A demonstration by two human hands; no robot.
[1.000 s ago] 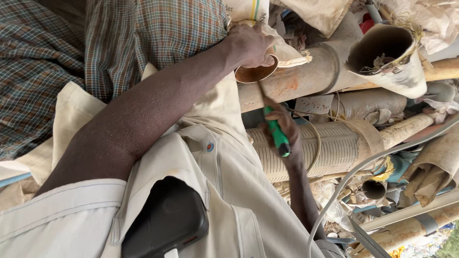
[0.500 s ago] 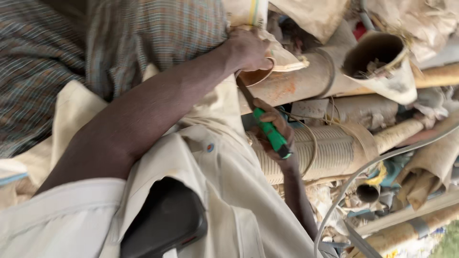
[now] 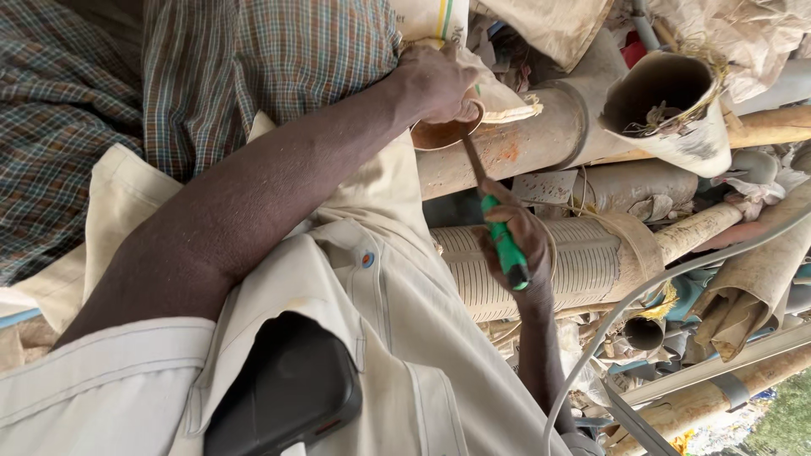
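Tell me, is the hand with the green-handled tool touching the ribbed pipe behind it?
Cannot tell. In the head view the right hand grips the green-handled tool and overlaps the ribbed pipe, but one angle shows neither contact nor a gap between them.

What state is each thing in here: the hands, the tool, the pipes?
Left hand: gripping the pipe end, fingers curled.
Right hand: closed around the green-handled tool.
Green-handled tool: held, its blade tilted up into the pipe's mouth.
Rusty pipe: lying on its side, open end toward the person.
Ribbed pipe: lying beneath the rusty one.
Cone-shaped pipe end: open, debris inside.
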